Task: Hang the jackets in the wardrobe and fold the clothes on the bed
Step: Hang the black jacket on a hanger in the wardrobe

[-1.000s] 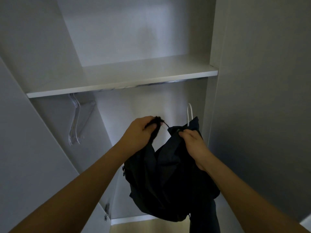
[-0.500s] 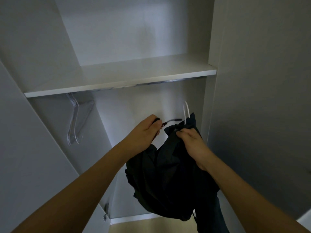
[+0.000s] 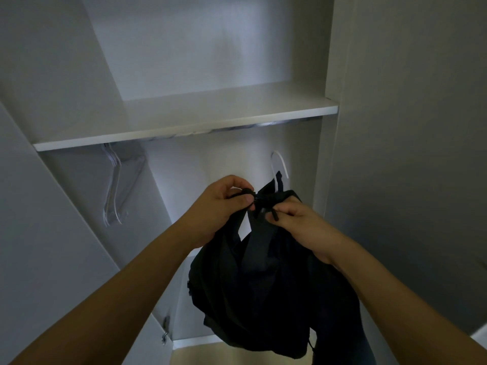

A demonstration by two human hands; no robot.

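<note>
A dark jacket (image 3: 266, 291) hangs bunched in front of the open wardrobe, on a white hanger (image 3: 279, 167) whose hook sticks up above the collar, below the rail. My left hand (image 3: 224, 204) pinches the jacket's collar with a black drawstring end at the upper left. Just to the right, my right hand (image 3: 295, 219) pinches the other side of the collar with a second cord end. Most of the hanger is hidden inside the fabric.
A white shelf (image 3: 184, 119) spans the wardrobe, with the rail (image 3: 232, 127) right under it. Several empty clear hangers (image 3: 114, 188) hang at the rail's left end. The wardrobe door (image 3: 39, 246) stands open at the left; a side panel (image 3: 408, 154) rises on the right.
My hands have drawn closer together at the jacket's collar. The right hand dropped a little and now pinches a cord end. The hanger hook shows more above the fabric.
</note>
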